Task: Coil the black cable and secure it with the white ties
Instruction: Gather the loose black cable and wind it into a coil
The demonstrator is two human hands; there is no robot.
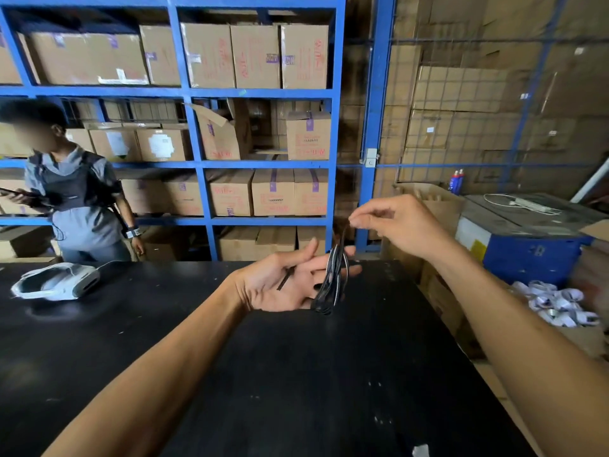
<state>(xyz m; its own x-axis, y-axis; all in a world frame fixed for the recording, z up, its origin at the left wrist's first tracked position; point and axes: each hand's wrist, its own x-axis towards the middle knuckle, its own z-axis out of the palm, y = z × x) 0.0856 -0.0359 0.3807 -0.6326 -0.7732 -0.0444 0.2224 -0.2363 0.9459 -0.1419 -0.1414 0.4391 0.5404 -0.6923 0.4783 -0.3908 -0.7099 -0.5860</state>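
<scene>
1. Your left hand [280, 282] is held palm up above the black bench [296, 374], fingers spread flat, with the black cable [333, 282] looped in several turns around them
2. One loose cable end lies across that open palm
3. Your right hand [395, 222] is raised just above the coil, thumb and forefinger pinched on a strand that rises from the loops
4. A white device [59, 280] sits on the bench's far left
5. A heap of white bundles [557, 301] lies off the bench to your right; whether they are the ties, you cannot tell
</scene>
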